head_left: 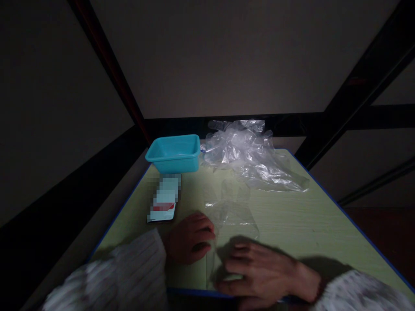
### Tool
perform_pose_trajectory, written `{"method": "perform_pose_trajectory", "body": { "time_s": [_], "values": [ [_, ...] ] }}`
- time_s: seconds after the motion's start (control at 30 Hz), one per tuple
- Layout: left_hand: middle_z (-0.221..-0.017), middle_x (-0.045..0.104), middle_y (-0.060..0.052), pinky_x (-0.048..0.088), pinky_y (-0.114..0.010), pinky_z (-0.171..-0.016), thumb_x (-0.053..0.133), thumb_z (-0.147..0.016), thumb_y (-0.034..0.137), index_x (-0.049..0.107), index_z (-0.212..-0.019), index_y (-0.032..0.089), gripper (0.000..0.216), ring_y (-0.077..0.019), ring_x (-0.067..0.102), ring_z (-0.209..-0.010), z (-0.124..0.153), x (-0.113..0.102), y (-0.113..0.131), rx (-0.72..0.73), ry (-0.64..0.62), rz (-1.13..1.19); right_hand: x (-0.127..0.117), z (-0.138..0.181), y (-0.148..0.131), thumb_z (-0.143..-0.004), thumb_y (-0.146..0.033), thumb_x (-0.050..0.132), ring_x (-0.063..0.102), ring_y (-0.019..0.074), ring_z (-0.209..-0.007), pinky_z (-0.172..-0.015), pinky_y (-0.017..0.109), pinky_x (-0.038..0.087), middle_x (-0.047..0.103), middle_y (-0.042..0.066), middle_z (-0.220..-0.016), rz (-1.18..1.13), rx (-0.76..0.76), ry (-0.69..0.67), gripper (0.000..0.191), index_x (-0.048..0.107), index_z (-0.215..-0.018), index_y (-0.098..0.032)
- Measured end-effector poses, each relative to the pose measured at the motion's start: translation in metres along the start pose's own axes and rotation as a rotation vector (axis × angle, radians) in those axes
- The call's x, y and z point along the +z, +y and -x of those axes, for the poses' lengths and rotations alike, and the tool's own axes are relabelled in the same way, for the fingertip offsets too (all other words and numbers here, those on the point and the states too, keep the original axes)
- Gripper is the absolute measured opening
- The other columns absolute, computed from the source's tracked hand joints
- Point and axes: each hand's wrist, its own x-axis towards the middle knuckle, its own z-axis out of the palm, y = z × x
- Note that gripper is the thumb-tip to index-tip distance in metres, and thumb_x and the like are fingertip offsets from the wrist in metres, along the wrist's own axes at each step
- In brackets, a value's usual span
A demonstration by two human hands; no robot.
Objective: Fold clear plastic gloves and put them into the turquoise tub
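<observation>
A clear plastic disposable glove lies spread on the table, its fingers pointing away from me and its lower part reaching down between my hands. My left hand is at its left edge, fingers bent, with a gap between thumb and forefinger. Low on the right side, my right hand rests palm down, fingers apart and pointing left over the film. Whether the fingertips press on the glove is hard to see in the dim light. Behind it sits a crumpled heap of clear plastic gloves.
A turquoise plastic basket stands at the back left. In front of it lies a phone with a lit, blurred screen. The pale wooden table has blue edging, and a wall rises behind it.
</observation>
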Motion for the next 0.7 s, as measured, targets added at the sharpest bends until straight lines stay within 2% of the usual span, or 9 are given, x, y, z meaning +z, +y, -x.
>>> {"method": "perform_pose_trajectory", "body": {
  "time_s": [0.1,0.23,0.37,0.5,0.6,0.7],
  "values": [
    [-0.095,0.059,-0.009,0.044,-0.035,-0.078,0.05,-0.079,0.02,0.054,-0.098,0.017,0.02,-0.0207,0.053,-0.087,0.001,-0.001,0.002,-0.017,0.007,0.027,0.001,0.003,0.002,-0.092,-0.049,0.035,0.05,0.0146,-0.058,-0.064,0.03,0.041,0.058,-0.002,-0.067,-0.003,-0.021,0.053,0.039,0.061,-0.099,-0.02],
    [-0.108,0.057,-0.011,0.043,-0.039,-0.087,0.053,-0.077,0.024,0.049,-0.108,0.018,0.032,-0.0239,0.053,-0.1,0.0,0.002,0.008,-0.053,-0.024,0.064,-0.002,0.009,0.008,-0.096,-0.04,0.029,0.052,0.0142,-0.058,-0.07,0.03,0.043,0.058,-0.001,-0.062,0.041,0.028,0.151,0.041,0.063,-0.093,-0.018],
    [-0.134,0.042,-0.019,0.035,-0.045,-0.1,0.059,-0.074,0.029,0.036,-0.128,0.013,0.061,-0.0311,0.037,-0.125,0.002,0.008,0.015,-0.103,-0.142,0.029,-0.013,0.013,0.02,-0.097,-0.03,0.027,0.052,0.0146,-0.058,-0.066,0.03,0.044,0.058,0.001,-0.06,0.139,0.075,0.272,0.04,0.064,-0.089,-0.016],
    [-0.148,0.02,-0.021,0.026,-0.05,-0.106,0.062,-0.073,0.044,0.015,-0.141,0.01,0.089,-0.0356,0.018,-0.135,0.004,0.011,0.018,-0.134,-0.298,-0.024,-0.026,0.015,0.03,-0.096,-0.026,0.028,0.05,0.0152,-0.055,-0.054,0.029,0.042,0.056,0.001,-0.057,0.197,0.139,0.261,0.04,0.064,-0.082,-0.016],
    [-0.149,0.014,-0.021,0.023,-0.051,-0.107,0.06,-0.073,0.054,0.009,-0.143,0.01,0.097,-0.0362,0.014,-0.136,0.005,0.011,0.017,-0.125,-0.343,-0.029,-0.032,0.018,0.035,-0.096,-0.024,0.029,0.048,0.0147,-0.053,-0.05,0.029,0.039,0.054,0.001,-0.056,0.224,0.183,0.237,0.042,0.063,-0.072,-0.018],
    [-0.15,0.011,-0.021,0.022,-0.051,-0.108,0.055,-0.075,0.061,0.008,-0.144,0.011,0.097,-0.0361,0.014,-0.136,0.005,0.009,0.016,-0.099,-0.354,-0.019,-0.034,0.022,0.04,-0.096,-0.024,0.029,0.046,0.0144,-0.052,-0.048,0.029,0.037,0.053,0.001,-0.056,0.236,0.217,0.217,0.042,0.063,-0.072,-0.017]
  ]
}}
